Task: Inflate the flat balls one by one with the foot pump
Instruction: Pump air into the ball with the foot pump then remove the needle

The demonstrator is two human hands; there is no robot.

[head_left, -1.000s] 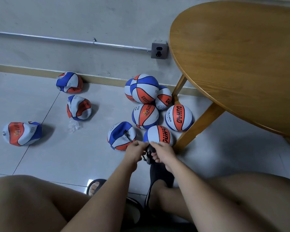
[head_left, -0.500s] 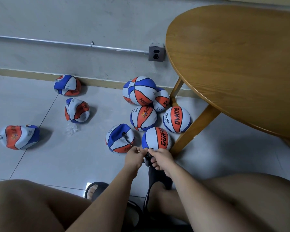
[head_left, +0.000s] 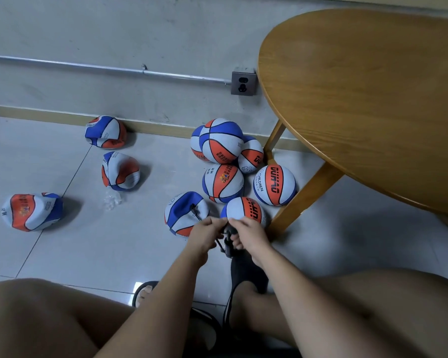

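Two hands: left hand (head_left: 204,237), right hand (head_left: 250,237), fingers curled on foot pump (head_left: 228,246).
Flat ball (head_left: 181,218): upper-left of fingers (hose (head_left: 196,215) attached), nearer left hand.

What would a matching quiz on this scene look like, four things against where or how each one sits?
Things:
1. ball with hose
2. CHILDREN ball
3. socket
4. pump

Places or states:
A. on the wall, at the pipe end
B. between the left hand and right hand
C. beside the table leg
D. dented, left of the round balls

Pairs: 1-D, 2-C, 3-A, 4-B.
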